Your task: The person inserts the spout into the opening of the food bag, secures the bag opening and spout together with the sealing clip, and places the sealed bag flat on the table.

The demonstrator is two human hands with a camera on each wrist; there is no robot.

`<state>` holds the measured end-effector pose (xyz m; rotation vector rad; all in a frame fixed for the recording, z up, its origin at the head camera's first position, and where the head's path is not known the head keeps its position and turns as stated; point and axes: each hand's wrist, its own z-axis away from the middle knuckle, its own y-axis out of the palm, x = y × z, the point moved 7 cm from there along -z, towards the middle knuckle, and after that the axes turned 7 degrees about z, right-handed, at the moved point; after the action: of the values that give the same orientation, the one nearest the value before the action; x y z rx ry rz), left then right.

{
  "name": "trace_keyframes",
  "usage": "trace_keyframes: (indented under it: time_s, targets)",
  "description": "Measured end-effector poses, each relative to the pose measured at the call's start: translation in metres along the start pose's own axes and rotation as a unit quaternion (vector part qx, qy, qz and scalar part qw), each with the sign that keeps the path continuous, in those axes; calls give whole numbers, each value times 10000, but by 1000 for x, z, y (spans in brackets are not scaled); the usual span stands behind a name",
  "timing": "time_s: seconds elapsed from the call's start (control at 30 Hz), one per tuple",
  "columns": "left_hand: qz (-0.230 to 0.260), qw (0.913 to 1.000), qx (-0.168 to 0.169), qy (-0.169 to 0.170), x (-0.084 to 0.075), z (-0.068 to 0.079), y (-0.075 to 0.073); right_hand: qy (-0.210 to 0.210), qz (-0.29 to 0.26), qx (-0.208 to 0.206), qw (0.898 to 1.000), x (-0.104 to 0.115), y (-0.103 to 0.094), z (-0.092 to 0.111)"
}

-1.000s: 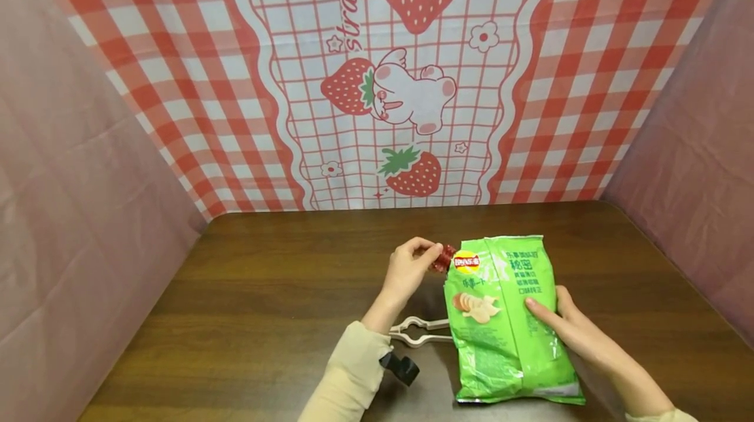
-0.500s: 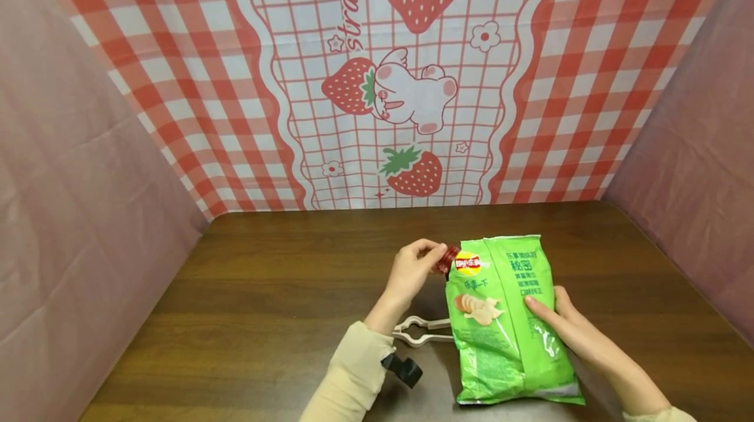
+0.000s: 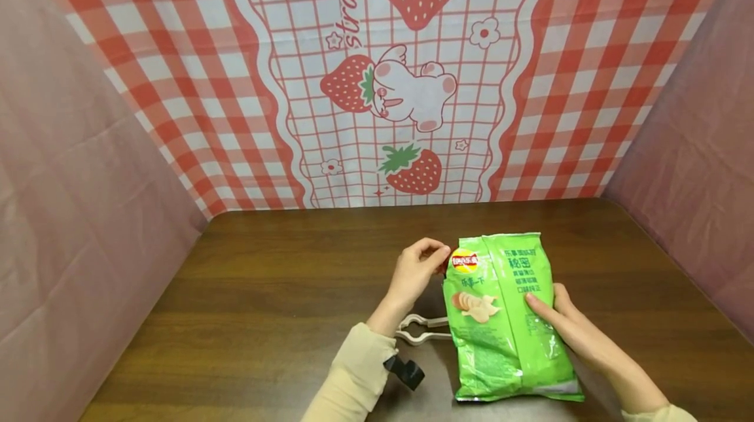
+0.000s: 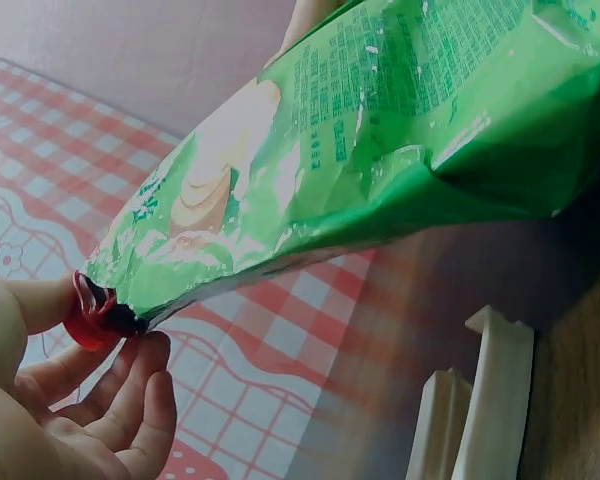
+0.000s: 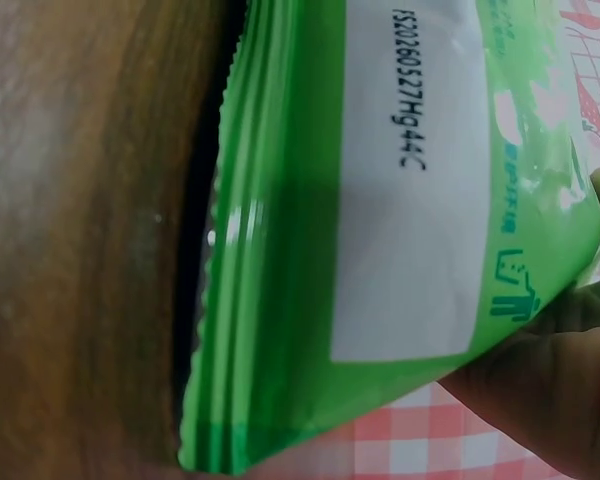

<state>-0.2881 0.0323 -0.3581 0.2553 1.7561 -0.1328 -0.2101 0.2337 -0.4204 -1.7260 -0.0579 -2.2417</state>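
My right hand (image 3: 574, 327) grips the right edge of a green potato chip bag (image 3: 501, 317), its thumb on the printed face. In the right wrist view, the bag's crimped bottom edge (image 5: 250, 230) is close to the brown tabletop. At the bag's upper left corner my left hand (image 3: 415, 271) pinches a small, glossy red clip-like piece (image 4: 95, 312). In the left wrist view its dark part meets the bag's corner, with thumb and fingers on either side. Its exact kind is unclear, and in the head view the fingers and bag hide most of it.
A pale pair of tongs (image 3: 415, 330) lies on the brown table (image 3: 265, 291), partly covered by the bag. Behind the table hangs a red-and-white checked strawberry cloth (image 3: 406, 101). Pinkish curtains (image 3: 88, 212) stand at both sides. A black strap (image 3: 404, 371) is at my left wrist.
My left hand has edged to the right, toward the bag's corner, and less of the red piece shows. The right hand and bag stay nearly where they were.
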Motion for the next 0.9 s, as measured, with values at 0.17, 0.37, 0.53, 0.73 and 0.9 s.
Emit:
trace_keyframes:
  time_s: [0.17,0.37,0.53,0.73,0.9]
  targets:
    - [93,9994,-346,8,1,1,0,-102,71,-175,9998,0,0,-1]
    - [431,9966,-658,232,15,-3,0,-100,100,-271,9995,-1,2,-2]
    - [753,9943,-706,277,7,2,3,-159,114,-352,9992,-1,3,0]
    - [665,9948,-709,312,0,4,4,-134,12,-329,9994,-1,4,-1]
    - [671,9950,-702,236,2,4,4,-166,128,-319,9993,0,3,-1]
